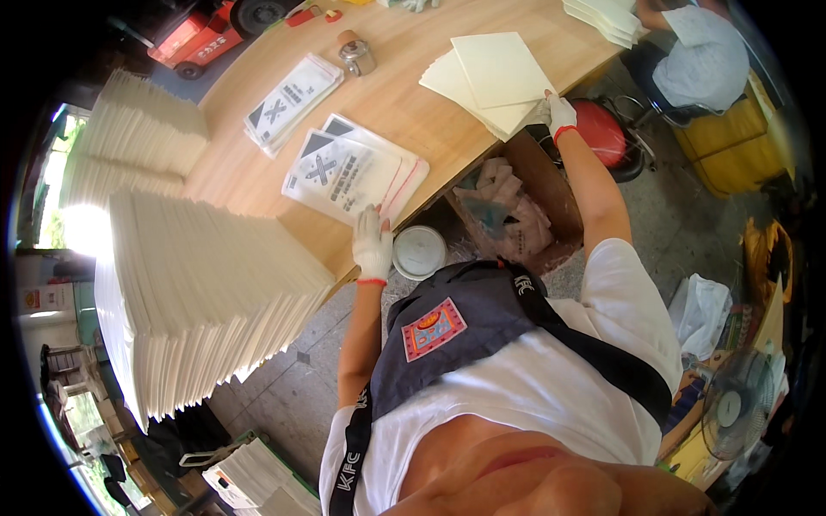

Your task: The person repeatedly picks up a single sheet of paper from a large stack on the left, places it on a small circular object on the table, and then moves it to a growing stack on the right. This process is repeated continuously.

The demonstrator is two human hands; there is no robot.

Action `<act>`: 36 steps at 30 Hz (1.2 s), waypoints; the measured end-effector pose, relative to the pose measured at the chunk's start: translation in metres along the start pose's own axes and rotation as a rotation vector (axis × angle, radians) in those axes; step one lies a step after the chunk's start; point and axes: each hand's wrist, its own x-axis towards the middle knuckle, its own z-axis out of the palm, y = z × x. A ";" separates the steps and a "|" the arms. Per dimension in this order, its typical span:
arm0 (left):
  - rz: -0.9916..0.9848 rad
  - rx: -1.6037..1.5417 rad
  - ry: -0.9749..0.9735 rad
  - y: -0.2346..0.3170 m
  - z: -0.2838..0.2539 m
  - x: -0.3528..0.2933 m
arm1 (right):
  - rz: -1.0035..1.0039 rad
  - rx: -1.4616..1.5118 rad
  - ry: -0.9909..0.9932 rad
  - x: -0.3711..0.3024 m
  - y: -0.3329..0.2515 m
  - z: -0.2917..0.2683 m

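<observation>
My left hand (372, 247), in a white glove with a red cuff, lies at the near edge of a small pile of printed plastic bags (331, 176). Its fingers stretch out and touch the lowest part of that pile. At the corner of a fanned stack of cream sheets (447, 82), my right hand (561, 114) wears a matching glove with bare fingertips showing. Thumb and fingers close on the edge of the top cream sheet (503, 69), which lies askew over the others. A second pile of printed bags (292, 99) rests farther back.
Tall stacks of cream sheets (206, 292) line the table's left side. A metal cup (356, 57) stands toward the back of the wooden table (413, 43). Below its front edge are a lidded bucket (419, 252) and a carton of scraps (516, 211). Another person (701, 60) sits at right.
</observation>
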 end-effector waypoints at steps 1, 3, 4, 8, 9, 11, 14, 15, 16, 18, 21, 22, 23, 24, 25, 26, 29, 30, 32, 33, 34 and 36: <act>-0.040 0.089 -0.050 -0.005 0.005 0.010 | -0.101 0.018 0.010 0.009 0.003 0.004; -0.146 0.272 -0.149 -0.025 0.016 0.017 | -0.143 0.108 -0.021 0.011 0.004 0.024; -0.160 0.402 -0.150 -0.035 0.020 0.018 | -0.080 0.177 -0.055 -0.008 -0.011 0.046; -0.264 0.464 -0.365 -0.019 0.012 0.044 | 0.076 0.161 -0.158 0.024 0.004 0.053; -0.265 0.482 -0.354 -0.026 0.010 0.042 | 0.079 0.252 -0.214 0.015 0.001 0.062; -0.314 0.451 -0.324 -0.038 0.010 0.041 | 0.024 0.223 -0.311 -0.003 -0.009 0.073; -0.321 0.385 -0.333 -0.038 -0.001 0.037 | 0.057 -0.059 -0.474 -0.057 -0.031 0.065; -0.297 0.353 -0.362 -0.030 -0.006 0.043 | 0.180 -0.060 -0.570 -0.043 -0.012 0.045; -0.294 0.328 -0.390 -0.030 -0.008 0.041 | 0.276 0.043 -0.551 -0.063 -0.010 0.054; -0.269 0.318 -0.317 -0.038 -0.002 0.029 | 0.473 0.236 -0.504 -0.139 -0.020 0.069; -0.284 0.307 -0.298 -0.050 0.004 0.032 | 0.616 0.000 -0.660 -0.143 0.025 0.050; -0.286 0.304 -0.301 -0.051 0.004 0.032 | 0.677 -0.064 -0.763 -0.142 0.036 0.041; -0.288 0.301 -0.304 -0.051 0.003 0.032 | 0.726 -0.129 -0.875 -0.140 0.046 0.033; -0.288 0.297 -0.310 -0.050 0.003 0.032 | 0.778 -0.149 -0.979 -0.146 0.039 0.033; -0.285 0.277 -0.359 -0.049 -0.003 0.032 | 0.743 -0.142 -0.891 -0.151 0.044 0.037; -0.283 0.285 -0.347 -0.046 -0.003 0.032 | 0.706 -0.134 -0.804 -0.158 0.051 0.042; -0.289 0.306 -0.312 -0.048 -0.001 0.030 | 0.709 -0.146 -0.800 -0.168 0.041 0.045; -0.294 0.303 -0.303 -0.052 0.004 0.030 | 0.725 -0.157 -0.837 -0.170 0.034 0.043; -0.331 0.306 -0.312 -0.060 0.009 0.033 | 0.813 -0.129 -0.999 -0.150 0.046 0.037; -0.357 0.309 -0.337 -0.061 0.009 0.036 | 0.859 -0.112 -1.072 -0.141 0.056 0.033; -0.381 0.315 -0.362 -0.060 0.007 0.038 | 0.822 -0.068 -0.967 -0.142 0.066 0.035; -0.370 0.255 -0.318 -0.053 -0.002 0.035 | 0.763 0.007 -0.833 -0.147 0.086 0.038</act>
